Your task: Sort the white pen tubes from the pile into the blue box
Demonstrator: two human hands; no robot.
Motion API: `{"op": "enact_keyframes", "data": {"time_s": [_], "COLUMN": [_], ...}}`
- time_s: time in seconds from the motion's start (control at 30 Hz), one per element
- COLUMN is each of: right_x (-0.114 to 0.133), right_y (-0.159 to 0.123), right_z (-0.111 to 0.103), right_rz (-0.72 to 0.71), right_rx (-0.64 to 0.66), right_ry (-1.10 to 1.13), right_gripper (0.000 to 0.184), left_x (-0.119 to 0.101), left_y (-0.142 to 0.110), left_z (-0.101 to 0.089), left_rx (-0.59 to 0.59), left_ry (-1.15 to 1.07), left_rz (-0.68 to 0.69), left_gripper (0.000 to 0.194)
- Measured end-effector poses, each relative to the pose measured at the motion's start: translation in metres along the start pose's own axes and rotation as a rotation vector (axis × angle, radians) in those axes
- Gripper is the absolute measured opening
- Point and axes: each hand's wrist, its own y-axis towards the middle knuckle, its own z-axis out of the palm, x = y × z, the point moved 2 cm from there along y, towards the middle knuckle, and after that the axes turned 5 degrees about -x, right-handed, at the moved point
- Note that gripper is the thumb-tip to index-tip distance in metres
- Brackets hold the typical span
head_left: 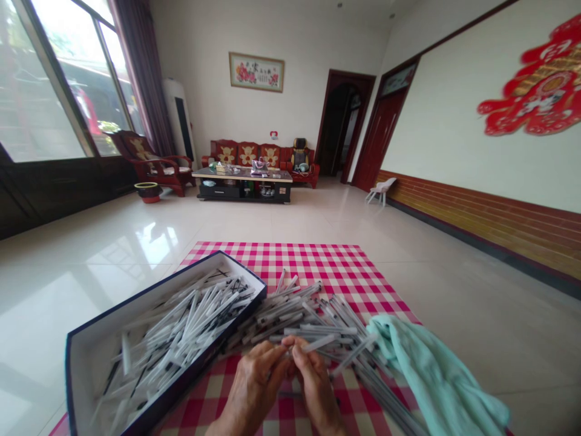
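My left hand [255,378] and my right hand [318,390] meet low in the middle of the view, over the checked tablecloth. Between the right thumb and fingers is a whitish, translucent pen [323,343], its free end pointing right. The left fingers close around its other end, where its tip is hidden. Just beyond the hands lies a loose heap of similar pens [284,312], some with dark ends. On the left, a dark-blue-edged box [84,357] with pale inner walls holds many white pen barrels [181,333] and thin black sticks among them.
A mint-green cloth [431,363] lies crumpled at the right, touching some pens. The pink-and-white checked tablecloth [318,260] covers the table. Farther off stand a low black coffee table [218,192], a wooden sofa [231,151] and a small chair [382,189].
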Motion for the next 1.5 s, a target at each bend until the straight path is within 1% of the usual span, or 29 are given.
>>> {"op": "enact_keyframes", "data": {"time_s": [0.1,0.17,0.23,0.3,0.37,0.4,0.5,0.57,0.6,0.67,0.73,0.8,0.83,0.87,0.93,1.0,1.07,1.1,1.33,1.4,1.5], "right_x": [0.001,-0.001,-0.003,-0.005,-0.006,-0.007,-0.006,-0.006,-0.006,-0.006,-0.007,-0.007,-0.007,-0.006,-0.004,-0.001,0.002,0.003,0.005,0.003,0.002], "right_y": [-0.002,-0.001,0.001,0.005,0.007,0.008,0.008,0.007,0.007,0.007,0.007,0.007,0.006,0.006,0.006,0.006,0.007,0.007,0.008,0.008,0.009], "right_z": [0.002,0.003,0.003,0.002,0.002,0.002,0.002,0.002,0.002,0.002,0.002,0.001,0.001,0.001,0.001,0.002,0.003,0.003,0.003,0.002,0.001], "right_rz": [-0.004,-0.014,-0.035,-0.048,-0.052,-0.053,-0.059,-0.061,-0.062,-0.061,-0.059,-0.060,-0.058,-0.056,-0.051,-0.056,-0.069,-0.076,-0.089,-0.089,-0.087], "right_rx": [0.021,0.010,-0.040,-0.093,-0.104,-0.101,-0.098,-0.100,-0.097,-0.086,-0.076,-0.072,-0.071,-0.072,-0.070,-0.062,-0.053,-0.052,-0.067,-0.074,-0.076], "right_ry": [-0.034,-0.008,0.072,0.175,0.237,0.244,0.215,0.196,0.190,0.181,0.178,0.185,0.193,0.202,0.225,0.252,0.277,0.286,0.289,0.291,0.286], "right_gripper": [0.034,0.036,0.036,0.034,0.032,0.032,0.032,0.031,0.031,0.030,0.029,0.029,0.028,0.028,0.027,0.026,0.026,0.026,0.025,0.025,0.025], "left_x": [0.000,0.002,0.006,0.015,0.027,0.034,0.053,0.062,0.064,0.065,0.061,0.053,0.048,0.044,0.034,0.026,0.019,0.016,0.002,-0.001,-0.004], "left_y": [0.000,0.002,0.005,0.009,0.013,0.014,0.015,0.013,0.012,0.011,0.012,0.014,0.015,0.016,0.017,0.016,0.013,0.011,-0.003,-0.005,-0.006], "left_z": [0.000,-0.003,-0.013,-0.031,-0.054,-0.066,-0.095,-0.107,-0.110,-0.113,-0.111,-0.105,-0.101,-0.095,-0.082,-0.067,-0.055,-0.049,-0.018,-0.010,-0.004], "left_rx": [0.041,0.043,-0.010,-0.109,-0.210,-0.243,-0.235,-0.217,-0.214,-0.226,-0.270,-0.318,-0.319,-0.290,-0.150,0.044,0.200,0.255,0.501,0.540,0.554], "left_ry": [0.107,0.208,0.303,0.391,0.495,0.551,0.721,0.787,0.808,0.831,0.819,0.736,0.667,0.586,0.428,0.328,0.306,0.310,0.386,0.441,0.482], "left_rz": [0.042,0.063,0.065,0.030,-0.044,-0.082,-0.300,-0.426,-0.467,-0.491,-0.448,-0.381,-0.344,-0.305,-0.225,-0.161,-0.131,-0.121,-0.083,-0.084,-0.097], "left_gripper": [0.022,0.024,0.025,0.025,0.023,0.023,0.025,0.029,0.032,0.036,0.038,0.035,0.032,0.028,0.021,0.019,0.020,0.020,0.021,0.022,0.024]}}
